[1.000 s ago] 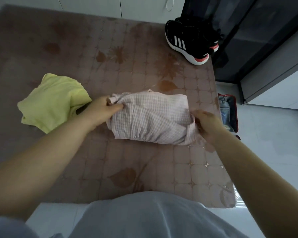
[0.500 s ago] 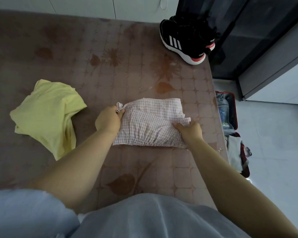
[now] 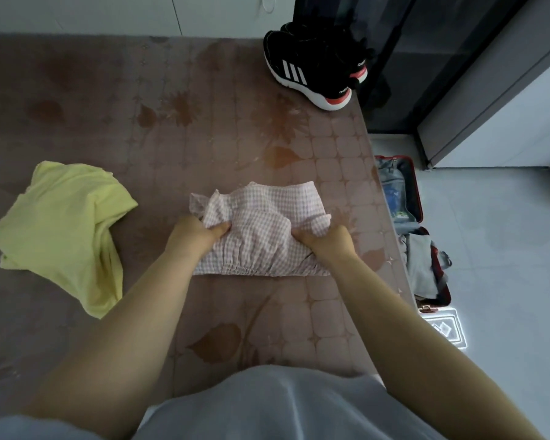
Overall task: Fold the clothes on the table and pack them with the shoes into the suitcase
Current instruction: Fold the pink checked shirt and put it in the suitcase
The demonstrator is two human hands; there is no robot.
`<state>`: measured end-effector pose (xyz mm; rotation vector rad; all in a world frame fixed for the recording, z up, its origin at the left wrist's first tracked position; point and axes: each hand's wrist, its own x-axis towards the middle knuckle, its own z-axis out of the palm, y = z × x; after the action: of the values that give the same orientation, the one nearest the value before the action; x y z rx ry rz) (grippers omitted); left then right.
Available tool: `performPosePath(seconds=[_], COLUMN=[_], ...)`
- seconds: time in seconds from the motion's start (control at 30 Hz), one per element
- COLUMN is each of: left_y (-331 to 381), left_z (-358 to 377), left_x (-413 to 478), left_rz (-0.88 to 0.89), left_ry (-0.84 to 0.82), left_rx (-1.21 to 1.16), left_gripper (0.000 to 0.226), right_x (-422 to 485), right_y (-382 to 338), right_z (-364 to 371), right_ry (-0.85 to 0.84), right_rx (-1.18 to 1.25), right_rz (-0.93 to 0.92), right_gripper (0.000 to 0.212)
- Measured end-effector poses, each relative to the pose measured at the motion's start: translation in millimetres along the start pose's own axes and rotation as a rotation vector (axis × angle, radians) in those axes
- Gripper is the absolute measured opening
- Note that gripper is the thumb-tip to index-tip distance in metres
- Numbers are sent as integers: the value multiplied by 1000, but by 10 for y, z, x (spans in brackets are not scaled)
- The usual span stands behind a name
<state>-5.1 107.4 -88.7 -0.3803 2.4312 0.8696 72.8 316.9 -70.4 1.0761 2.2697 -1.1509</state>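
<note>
Left hand [image 3: 195, 234] and right hand [image 3: 326, 242] both pinched shut on pink checked garment [image 3: 264, 230], mid-counter [image 3: 204, 128], half folded. Best to press creases flat, square edges, then lift toward suitcase [image 3: 418, 198] on floor. Yellow shirt [image 3: 61, 223] and shoes [image 3: 315, 65] waiting.

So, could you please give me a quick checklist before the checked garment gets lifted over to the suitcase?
1. Left hand gripping checked garment: ok.
2. Right hand gripping it: ok.
3. Garment folded neatly: not ok, bunched on top.
4. Suitcase open beside the table: ok.
5. Free room inside the suitcase: cannot tell.
6. Yellow garment folded: not ok; shoes unpacked.
</note>
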Motion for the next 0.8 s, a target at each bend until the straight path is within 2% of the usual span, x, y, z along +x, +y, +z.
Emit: performPosePath(seconds=[0.13, 0.17, 0.27, 0.4, 0.53, 0.63, 0.7, 0.8], left_y=[112, 123, 240, 756, 1462, 2149, 2496, 2573], left_z=[159, 239, 556, 1132, 1794, 2679, 3337, 4156], left_x=[-172, -231, -396, -578, -925, -1269, -1392, -1334], left_rz=[10, 7, 21, 48, 180, 270, 212, -18], left_ry=[-16, -26, -53, -103, -46, -44, -73, -150], left_rx=[-5, -44, -98, -96, -144, -168, -220, -262], left_gripper=[60, 57, 56, 53, 34, 40, 42, 50], right_x=[-15, -9, 55, 221, 517, 875, 1123, 1443], right_y=[302, 404, 763, 1290, 1920, 2618, 3109, 3716], right_z=[-121, -186, -474, -1079, -1753, -2502, -2931, -3176], right_ry=[9, 23, 64, 84, 48, 63, 81, 41], right_rx=[101, 107, 144, 242, 412, 488, 518, 503], right_rz=[29, 22, -30, -74, 26, 104, 152, 213], right_gripper=[81, 75, 39, 31, 39, 53, 49, 50])
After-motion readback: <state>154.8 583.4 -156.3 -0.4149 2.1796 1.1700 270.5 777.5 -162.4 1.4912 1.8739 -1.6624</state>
